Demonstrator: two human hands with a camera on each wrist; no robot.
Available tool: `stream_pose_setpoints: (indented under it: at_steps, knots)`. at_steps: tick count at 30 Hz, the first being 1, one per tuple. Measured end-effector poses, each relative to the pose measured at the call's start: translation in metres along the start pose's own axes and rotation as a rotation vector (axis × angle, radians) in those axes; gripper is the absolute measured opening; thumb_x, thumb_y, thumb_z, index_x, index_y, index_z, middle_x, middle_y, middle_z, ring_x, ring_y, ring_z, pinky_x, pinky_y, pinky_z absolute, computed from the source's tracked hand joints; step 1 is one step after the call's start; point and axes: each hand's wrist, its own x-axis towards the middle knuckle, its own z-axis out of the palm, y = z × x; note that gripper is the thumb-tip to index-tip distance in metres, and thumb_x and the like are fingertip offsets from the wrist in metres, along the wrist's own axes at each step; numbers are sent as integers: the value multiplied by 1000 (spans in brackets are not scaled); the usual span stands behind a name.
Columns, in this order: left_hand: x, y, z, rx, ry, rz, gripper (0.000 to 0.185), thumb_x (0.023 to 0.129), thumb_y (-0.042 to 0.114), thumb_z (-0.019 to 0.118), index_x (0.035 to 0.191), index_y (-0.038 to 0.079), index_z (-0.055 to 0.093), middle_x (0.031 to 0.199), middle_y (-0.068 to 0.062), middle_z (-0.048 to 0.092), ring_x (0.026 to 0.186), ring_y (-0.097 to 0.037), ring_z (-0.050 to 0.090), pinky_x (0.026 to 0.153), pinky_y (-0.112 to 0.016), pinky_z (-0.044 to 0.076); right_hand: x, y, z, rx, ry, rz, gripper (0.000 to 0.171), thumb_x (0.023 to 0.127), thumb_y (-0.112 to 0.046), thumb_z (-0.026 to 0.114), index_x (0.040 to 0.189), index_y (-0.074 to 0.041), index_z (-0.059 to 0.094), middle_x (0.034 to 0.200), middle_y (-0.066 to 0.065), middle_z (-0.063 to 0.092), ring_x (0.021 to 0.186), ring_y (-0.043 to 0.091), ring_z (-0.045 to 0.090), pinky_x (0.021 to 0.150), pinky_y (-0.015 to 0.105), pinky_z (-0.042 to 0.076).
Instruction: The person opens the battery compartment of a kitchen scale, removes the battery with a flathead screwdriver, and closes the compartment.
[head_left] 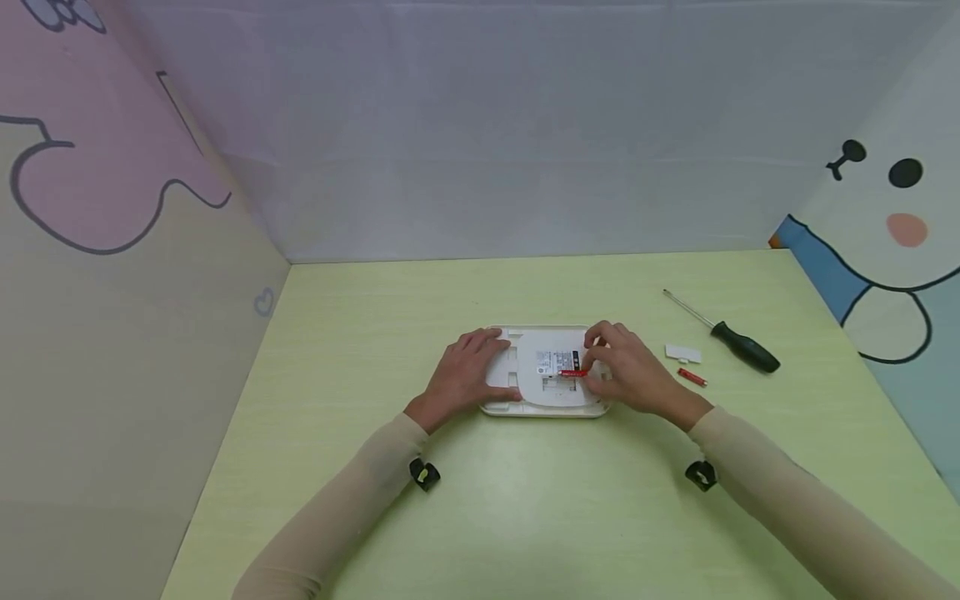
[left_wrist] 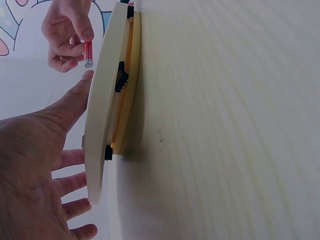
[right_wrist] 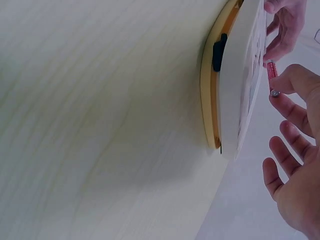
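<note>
A flat white device (head_left: 545, 372) lies back-side up on the green table (head_left: 525, 500), with a label and an open battery slot near its middle. My left hand (head_left: 468, 375) rests flat on its left part, fingers straight (left_wrist: 65, 165). My right hand (head_left: 626, 367) pinches a small red battery (head_left: 572, 373) between thumb and forefinger over the slot. The battery (left_wrist: 88, 54) shows in the left wrist view just off the device's white edge (left_wrist: 100, 125). In the right wrist view the battery (right_wrist: 272, 75) sits at my fingertips beside the device (right_wrist: 240, 85).
To the right of the device lie a small white cover (head_left: 683, 353), a second red battery (head_left: 692, 377) and a black-handled screwdriver (head_left: 731, 337). Cartoon-printed panels wall the table on the left, back and right.
</note>
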Motion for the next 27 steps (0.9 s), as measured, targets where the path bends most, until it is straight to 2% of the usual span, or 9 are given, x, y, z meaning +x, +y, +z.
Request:
stream_pose_setpoints:
  at_steps: [7,15,23,27]
  knots:
    - [-1,1,-2,-6,9,5,87,71,70,72,140,22,50,153,0,38,140,-26,35,109,-47,36,-14,17,-12,1,74,67,6,78,-13,75,81,-13,69,108,6,53,97,25,46,80,41,39]
    - [-1,2,-2,-19,-1,0,87,71,70,72,141,21,50,154,0,37,140,-26,34,110,-47,36,-41,42,-23,-60,170,135,8,76,-11,75,77,-13,68,105,10,54,90,28,46,75,40,36]
    - [-1,1,-1,-11,-8,-1,87,72,71,71,141,22,49,154,1,36,140,-26,34,109,-47,36,-77,62,-31,-101,196,239,5,75,-9,74,75,-10,69,104,14,53,92,32,45,77,45,34]
    - [-1,0,-1,-21,-8,-2,87,72,71,71,141,22,49,154,1,36,141,-26,34,110,-47,35,-93,70,-33,-128,179,280,7,75,-10,74,74,-10,67,106,16,52,94,36,45,77,49,35]
